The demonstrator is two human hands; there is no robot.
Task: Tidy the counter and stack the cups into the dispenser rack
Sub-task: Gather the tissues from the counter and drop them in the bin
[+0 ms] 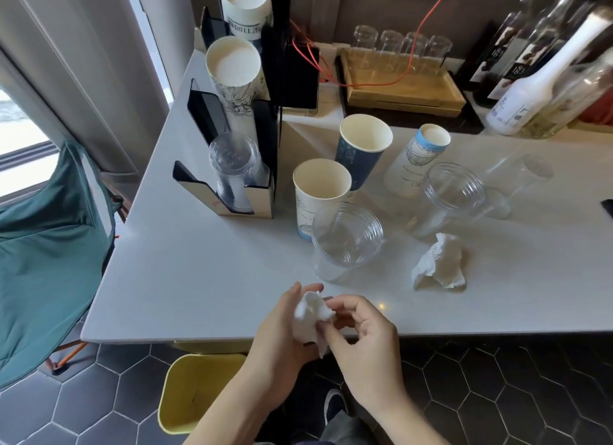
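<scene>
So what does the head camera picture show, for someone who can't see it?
Two hands, left hand and right hand, hold a crumpled tissue above a yellow bin. Paper and clear cups and another tissue sit on the white counter beside a cup rack.

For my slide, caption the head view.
Both hands crumple a tissue above a bin; loose cups await racking.

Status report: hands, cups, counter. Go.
Left hand and right hand both on a crumpled tissue above the yellow bin. Cups loose on counter, none racked. Second tissue not yet cleared.
</scene>
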